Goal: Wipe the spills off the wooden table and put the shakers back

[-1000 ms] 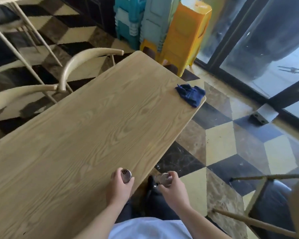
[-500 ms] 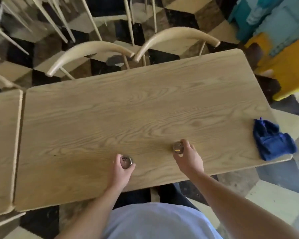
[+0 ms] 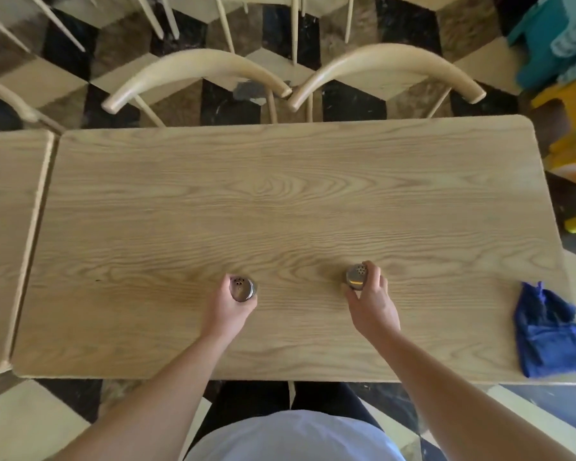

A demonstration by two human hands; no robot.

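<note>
Each hand grasps a metal shaker upright on the wooden table [image 3: 280,194], the left hand [image 3: 228,309] around the left shaker [image 3: 243,289], the right hand [image 3: 371,304] around the right shaker [image 3: 356,277], with the blue cloth [image 3: 549,331] lying farther right, nearer the right hand.

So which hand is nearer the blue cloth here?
Right. The right hand grips a shaker mid-table, with bare wood between it and the blue cloth at the table's right end. The left hand, gripping the other shaker, is farther left.
</note>
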